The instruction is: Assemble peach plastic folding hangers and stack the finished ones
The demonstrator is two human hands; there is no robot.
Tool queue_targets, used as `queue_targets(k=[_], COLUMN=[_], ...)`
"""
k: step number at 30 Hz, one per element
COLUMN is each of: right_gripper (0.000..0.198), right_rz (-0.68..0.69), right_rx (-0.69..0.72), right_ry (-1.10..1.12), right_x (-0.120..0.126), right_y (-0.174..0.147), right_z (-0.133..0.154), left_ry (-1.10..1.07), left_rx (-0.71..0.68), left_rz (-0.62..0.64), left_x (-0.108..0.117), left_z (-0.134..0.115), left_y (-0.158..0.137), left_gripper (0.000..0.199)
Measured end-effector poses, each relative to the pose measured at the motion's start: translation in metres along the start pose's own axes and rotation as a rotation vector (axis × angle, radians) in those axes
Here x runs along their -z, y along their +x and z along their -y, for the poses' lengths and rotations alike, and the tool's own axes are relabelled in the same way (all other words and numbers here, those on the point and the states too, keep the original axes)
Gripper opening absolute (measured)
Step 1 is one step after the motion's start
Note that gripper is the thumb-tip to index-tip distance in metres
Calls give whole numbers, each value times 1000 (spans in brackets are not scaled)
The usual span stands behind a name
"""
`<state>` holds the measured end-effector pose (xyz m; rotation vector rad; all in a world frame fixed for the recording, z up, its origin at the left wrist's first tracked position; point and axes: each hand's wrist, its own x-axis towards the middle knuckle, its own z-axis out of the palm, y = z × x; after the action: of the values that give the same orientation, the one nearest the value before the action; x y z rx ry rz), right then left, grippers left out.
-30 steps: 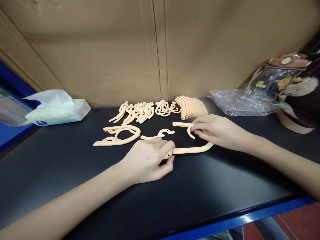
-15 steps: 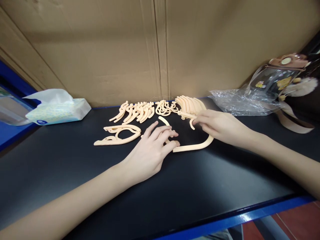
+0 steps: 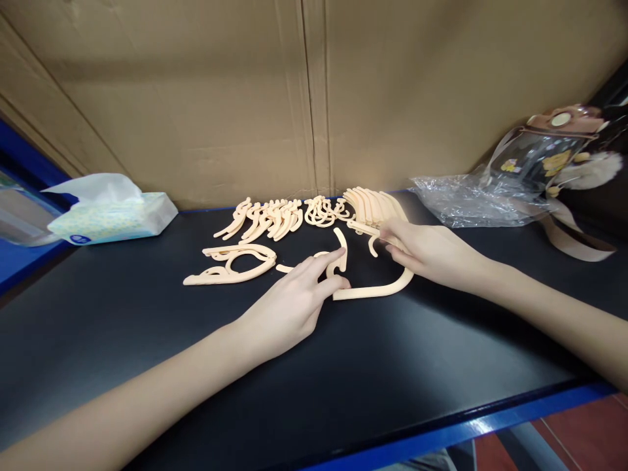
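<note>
My right hand (image 3: 415, 252) is closed around a cream plastic folding-hanger part (image 3: 363, 227), whose small curved tab (image 3: 373, 247) hangs below my fingers. A long bent hanger arm (image 3: 377, 290) runs from under that hand towards my left thumb. My left hand (image 3: 307, 288) has its index finger on a short curved plastic piece (image 3: 340, 247), with the thumb lower down by a hook-shaped part (image 3: 331, 267); the fingers partly hide their contact. Another curved piece end (image 3: 284, 268) shows beyond the left knuckles. Left of my hands lies a folded hanger (image 3: 235, 264).
At the back of the black table (image 3: 220, 392) are several small hanger arms (image 3: 269, 219), hooks (image 3: 324, 210) and a stack of larger arms (image 3: 373, 206). A tissue pack (image 3: 112, 216) stands left; a clear plastic bag (image 3: 481, 199) and a strapped bottle (image 3: 544, 154) stand right, before cardboard (image 3: 196, 98).
The short curved piece at my left fingertips has shifted right and now stands more upright. My left fingers have drawn together. My right hand, with its hanger part, has moved slightly left.
</note>
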<state>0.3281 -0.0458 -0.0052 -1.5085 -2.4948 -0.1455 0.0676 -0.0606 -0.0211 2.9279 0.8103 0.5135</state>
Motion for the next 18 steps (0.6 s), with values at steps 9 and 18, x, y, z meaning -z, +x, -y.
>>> queue_targets(k=[9, 18], right_gripper=[32, 33], right_rz=[7, -38], right_rx=[-40, -30], right_ry=[0, -15], right_x=[-4, -7], right_y=[0, 0], right_z=[2, 8], left_ry=[-37, -189], left_rx=[-46, -151], left_rz=[-18, -31], left_x=[5, 4], left_z=[-9, -9], left_y=[3, 4], left_gripper=[16, 22])
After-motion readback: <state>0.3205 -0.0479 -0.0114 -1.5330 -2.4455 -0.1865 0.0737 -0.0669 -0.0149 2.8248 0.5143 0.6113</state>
